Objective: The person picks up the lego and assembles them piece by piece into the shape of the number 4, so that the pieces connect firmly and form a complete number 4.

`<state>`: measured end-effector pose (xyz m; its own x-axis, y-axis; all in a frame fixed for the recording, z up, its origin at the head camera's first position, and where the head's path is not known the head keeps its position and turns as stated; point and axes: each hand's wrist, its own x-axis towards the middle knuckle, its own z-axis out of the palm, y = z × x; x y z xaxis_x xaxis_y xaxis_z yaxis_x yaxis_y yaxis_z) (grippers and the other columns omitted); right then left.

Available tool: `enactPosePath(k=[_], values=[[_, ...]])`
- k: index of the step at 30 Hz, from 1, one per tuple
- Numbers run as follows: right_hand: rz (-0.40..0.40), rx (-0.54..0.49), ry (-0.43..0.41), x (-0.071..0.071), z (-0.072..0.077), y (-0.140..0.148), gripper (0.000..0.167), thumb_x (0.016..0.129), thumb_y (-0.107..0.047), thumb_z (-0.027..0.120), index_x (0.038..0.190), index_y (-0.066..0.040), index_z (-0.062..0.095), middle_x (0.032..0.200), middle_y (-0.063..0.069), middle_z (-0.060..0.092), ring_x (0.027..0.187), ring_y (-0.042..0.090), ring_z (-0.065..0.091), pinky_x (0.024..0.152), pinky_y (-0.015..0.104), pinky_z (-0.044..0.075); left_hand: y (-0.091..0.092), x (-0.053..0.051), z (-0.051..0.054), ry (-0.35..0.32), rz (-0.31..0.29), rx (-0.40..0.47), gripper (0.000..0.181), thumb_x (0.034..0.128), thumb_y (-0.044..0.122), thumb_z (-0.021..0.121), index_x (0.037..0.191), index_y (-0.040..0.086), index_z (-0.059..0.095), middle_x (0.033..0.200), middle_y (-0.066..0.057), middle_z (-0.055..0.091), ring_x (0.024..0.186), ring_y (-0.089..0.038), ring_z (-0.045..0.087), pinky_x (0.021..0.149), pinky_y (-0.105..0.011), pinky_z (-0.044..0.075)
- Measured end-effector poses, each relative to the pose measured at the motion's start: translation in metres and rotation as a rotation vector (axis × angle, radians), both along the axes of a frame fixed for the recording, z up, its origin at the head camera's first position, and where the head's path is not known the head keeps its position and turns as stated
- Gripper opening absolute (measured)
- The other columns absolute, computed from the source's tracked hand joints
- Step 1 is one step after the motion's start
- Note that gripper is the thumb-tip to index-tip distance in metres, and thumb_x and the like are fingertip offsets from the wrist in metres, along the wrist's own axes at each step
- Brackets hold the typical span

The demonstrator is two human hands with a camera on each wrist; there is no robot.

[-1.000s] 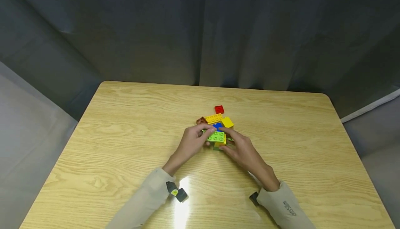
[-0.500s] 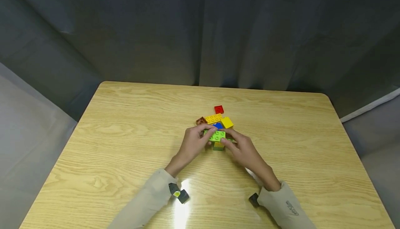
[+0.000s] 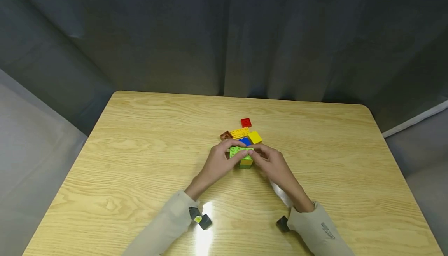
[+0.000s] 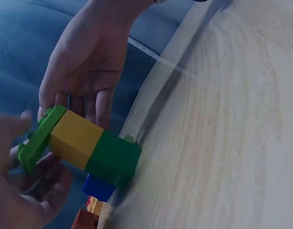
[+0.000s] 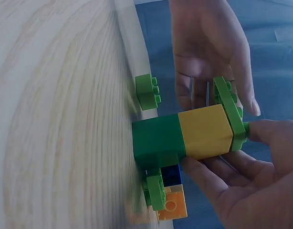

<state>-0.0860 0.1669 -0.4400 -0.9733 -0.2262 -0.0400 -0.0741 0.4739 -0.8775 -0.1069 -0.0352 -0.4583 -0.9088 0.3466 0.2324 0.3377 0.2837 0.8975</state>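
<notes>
Left hand (image 3: 220, 159) and right hand (image 3: 275, 163) flank lime brick (image 3: 238, 150).

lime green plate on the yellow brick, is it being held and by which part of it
Yes: the left hand and right hand hold the lime green plate, thumbs over its studded top, fingers at its far edge; far-side contact is partly hidden.
</notes>
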Motion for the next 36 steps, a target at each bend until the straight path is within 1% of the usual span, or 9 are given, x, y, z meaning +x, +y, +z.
enactPosePath(k=[3, 5, 6, 11, 19, 24, 27, 32, 36], values=[[-0.008, -0.007, -0.026, -0.001, 0.001, 0.0, 0.037, 0.109, -0.036, 0.057, 0.127, -0.007, 0.07, 0.12, 0.01, 0.073, 0.12, 0.035, 0.065, 0.102, 0.058, 0.052, -0.001, 0.0, -0.004, 0.049, -0.048, -0.008, 0.039, 0.09, 0.019, 0.084, 0.124, 0.008, 0.07, 0.122, -0.003, 0.072, 0.103, -0.014, 0.066, 0.087, -0.029, 0.056], [-0.016, -0.012, -0.047, -0.002, 0.002, 0.0, 0.038, 0.108, -0.038, 0.058, 0.128, -0.007, 0.07, 0.121, 0.01, 0.072, 0.118, 0.033, 0.066, 0.1, 0.055, 0.054, 0.0, -0.001, -0.006, 0.073, -0.058, -0.017, 0.044, 0.0858, 0.016, 0.088, 0.125, 0.008, 0.07, 0.124, -0.004, 0.072, 0.117, -0.018, 0.065, 0.1, -0.033, 0.053], [-0.019, -0.016, -0.057, -0.002, 0.002, -0.001, 0.039, 0.108, -0.038, 0.058, 0.128, -0.007, 0.07, 0.121, 0.011, 0.072, 0.117, 0.032, 0.066, 0.099, 0.054, 0.054, 0.0, -0.001, -0.007, 0.078, -0.057, -0.02, 0.044, 0.085, 0.015, 0.088, 0.125, 0.008, 0.07, 0.124, -0.005, 0.072, 0.119, -0.02, 0.065, 0.102, -0.034, 0.053], [-0.029, -0.039, -0.09, -0.003, 0.003, -0.001, 0.041, 0.107, -0.039, 0.06, 0.128, -0.006, 0.07, 0.122, 0.012, 0.072, 0.114, 0.03, 0.067, 0.096, 0.049, 0.056, 0.0, -0.001, -0.007, 0.053, -0.033, -0.032, 0.043, 0.0831, 0.014, 0.089, 0.122, 0.008, 0.074, 0.124, -0.006, 0.073, 0.117, -0.022, 0.067, 0.098, -0.032, 0.055], [-0.043, -0.018, -0.085, -0.001, 0.002, -0.003, 0.039, 0.106, -0.037, 0.062, 0.127, -0.005, 0.07, 0.121, 0.011, 0.072, 0.119, 0.034, 0.065, 0.101, 0.056, 0.053, -0.001, 0.001, -0.009, 0.026, -0.02, -0.047, 0.044, 0.0823, 0.015, 0.09, 0.123, 0.008, 0.075, 0.128, -0.01, 0.072, 0.126, -0.027, 0.063, 0.107, -0.038, 0.051], [-0.043, -0.024, -0.046, -0.001, 0.0, -0.003, 0.037, 0.107, -0.035, 0.062, 0.128, -0.004, 0.067, 0.12, 0.012, 0.071, 0.118, 0.033, 0.065, 0.104, 0.057, 0.051, 0.0, 0.002, -0.009, 0.039, -0.021, -0.055, 0.044, 0.0827, 0.015, 0.089, 0.124, 0.007, 0.074, 0.128, -0.01, 0.071, 0.124, -0.026, 0.064, 0.104, -0.034, 0.053], [-0.017, -0.046, 0.008, 0.001, -0.002, -0.002, 0.034, 0.108, -0.031, 0.06, 0.129, -0.005, 0.061, 0.122, 0.013, 0.069, 0.117, 0.03, 0.065, 0.105, 0.053, 0.051, 0.0, 0.001, -0.009, 0.051, -0.024, -0.062, 0.045, 0.083, 0.015, 0.089, 0.125, 0.007, 0.073, 0.128, -0.01, 0.071, 0.123, -0.025, 0.065, 0.102, -0.033, 0.054], [0.074, -0.084, 0.128, 0.003, -0.008, 0.004, 0.026, 0.106, -0.015, 0.062, 0.131, -0.005, 0.059, 0.132, 0.013, 0.063, 0.123, 0.032, 0.064, 0.099, 0.042, 0.057, 0.001, 0.001, -0.011, 0.074, -0.039, -0.061, 0.045, 0.0843, 0.013, 0.088, 0.126, 0.005, 0.071, 0.129, -0.009, 0.071, 0.123, -0.024, 0.065, 0.101, -0.031, 0.054], [0.168, -0.154, 0.179, 0.003, -0.012, 0.008, 0.033, 0.099, 0.001, 0.067, 0.132, -0.004, 0.061, 0.133, 0.014, 0.061, 0.127, 0.034, 0.061, 0.093, 0.033, 0.059, 0.001, 0.002, -0.011, 0.085, -0.039, -0.058, 0.046, 0.084, 0.013, 0.088, 0.124, 0.005, 0.069, 0.126, -0.01, 0.071, 0.12, -0.024, 0.066, 0.099, -0.032, 0.055]])
